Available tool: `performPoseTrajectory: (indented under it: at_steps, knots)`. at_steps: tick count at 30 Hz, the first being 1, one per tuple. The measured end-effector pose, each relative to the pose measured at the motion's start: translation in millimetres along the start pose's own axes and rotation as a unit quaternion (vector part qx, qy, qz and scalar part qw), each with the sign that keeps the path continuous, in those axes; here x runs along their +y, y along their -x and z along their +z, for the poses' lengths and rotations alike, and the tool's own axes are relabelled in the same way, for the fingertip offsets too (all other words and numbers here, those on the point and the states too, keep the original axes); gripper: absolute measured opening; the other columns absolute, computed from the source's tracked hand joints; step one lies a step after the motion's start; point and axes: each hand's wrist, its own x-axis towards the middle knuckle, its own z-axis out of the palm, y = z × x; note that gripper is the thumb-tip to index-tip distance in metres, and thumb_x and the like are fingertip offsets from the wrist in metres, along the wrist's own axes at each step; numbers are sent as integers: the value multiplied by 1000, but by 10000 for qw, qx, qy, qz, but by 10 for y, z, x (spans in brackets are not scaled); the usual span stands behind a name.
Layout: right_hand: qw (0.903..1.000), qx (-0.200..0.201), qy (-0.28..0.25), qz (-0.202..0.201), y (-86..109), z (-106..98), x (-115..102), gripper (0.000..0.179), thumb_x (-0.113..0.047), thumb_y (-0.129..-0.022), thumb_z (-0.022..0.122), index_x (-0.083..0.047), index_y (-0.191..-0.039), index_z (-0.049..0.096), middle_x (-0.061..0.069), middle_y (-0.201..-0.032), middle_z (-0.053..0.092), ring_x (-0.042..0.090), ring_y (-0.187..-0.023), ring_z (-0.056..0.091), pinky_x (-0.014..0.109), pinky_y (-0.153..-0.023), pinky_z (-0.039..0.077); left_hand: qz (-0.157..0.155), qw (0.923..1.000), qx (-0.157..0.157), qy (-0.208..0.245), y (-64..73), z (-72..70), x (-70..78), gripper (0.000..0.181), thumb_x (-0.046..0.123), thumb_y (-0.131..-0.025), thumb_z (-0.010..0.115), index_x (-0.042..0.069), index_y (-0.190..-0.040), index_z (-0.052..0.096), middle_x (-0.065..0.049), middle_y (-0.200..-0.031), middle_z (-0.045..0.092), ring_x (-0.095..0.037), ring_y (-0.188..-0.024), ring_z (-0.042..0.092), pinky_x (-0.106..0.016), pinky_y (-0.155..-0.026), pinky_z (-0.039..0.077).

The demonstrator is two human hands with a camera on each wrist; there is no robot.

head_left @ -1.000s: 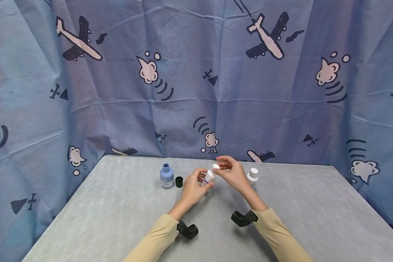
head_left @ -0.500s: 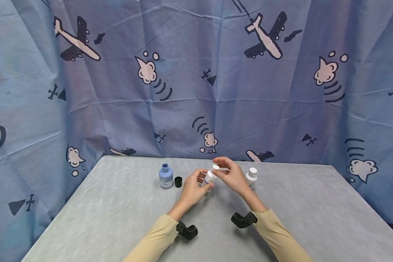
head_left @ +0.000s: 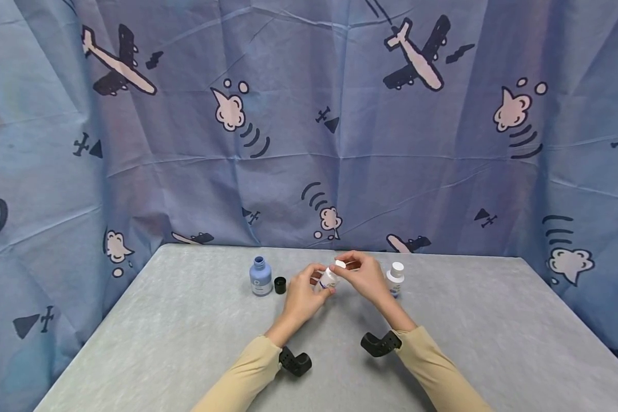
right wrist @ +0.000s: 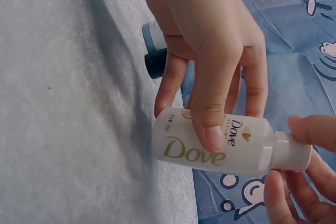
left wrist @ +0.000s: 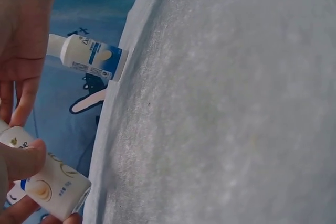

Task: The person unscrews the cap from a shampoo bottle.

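Observation:
My left hand [head_left: 302, 294] grips the body of a small white Dove lotion bottle [head_left: 328, 279], which leans to the right above the table. With thumb and fingers, my right hand [head_left: 365, 279] pinches the bottle's white cap [right wrist: 295, 151]; the right wrist view shows the cap seated on the neck. A second white bottle [head_left: 395, 280], capped and upright, stands just beyond my right wrist. To the left of my hands stands a blue bottle [head_left: 261, 281] with an uncovered neck, a black cap [head_left: 280, 285] beside it.
A pale grey cloth covers the table [head_left: 185, 343]. Behind it hangs a blue curtain [head_left: 288, 114] printed with airplanes. Black camera bands sit on the left wrist [head_left: 294, 361] and the right wrist [head_left: 381, 344].
My right hand has come down slightly and its fingers have shifted around the cap. The held bottle has dipped a little and tilts more. The standing bottles have stayed put.

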Motion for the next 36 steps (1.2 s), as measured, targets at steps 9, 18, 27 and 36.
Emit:
performPoseTrajectory:
  at_steps: [9,18,27,36]
  knots:
    - [9987,-238,-182,-411,15,11,28,26,-11,-85,70,-6,-111,71,16,-117,63,31,-100,65,41,-84,55,-90,9994,-292,190,22,15,-34,40,16,-80,77,8,-116,63,-10,-96,71,-23,-84,68,-32,-73,55]
    - [9964,-505,-410,-534,16,11,54,26,-2,-88,60,-5,-113,69,17,-120,62,33,-107,64,44,-92,52,-211,9981,-542,207,30,39,-40,41,17,-82,75,5,-119,61,-11,-100,71,-21,-85,69,-32,-76,55]
    - [9972,-402,-374,-508,-3,3,39,30,-14,-88,68,-4,-116,65,16,-117,66,32,-105,65,41,-88,54,-185,9989,-368,244,6,36,-18,39,15,-79,76,5,-114,61,-11,-97,71,-22,-83,69,-31,-74,54]
    - [9995,136,188,193,35,70,10,34,-29,-82,75,-7,-107,68,11,-99,68,17,-78,63,24,-63,48,-115,9999,-32,-90,10,19,0,40,16,-72,81,9,-107,64,-7,-93,71,-20,-81,66,-27,-73,51]
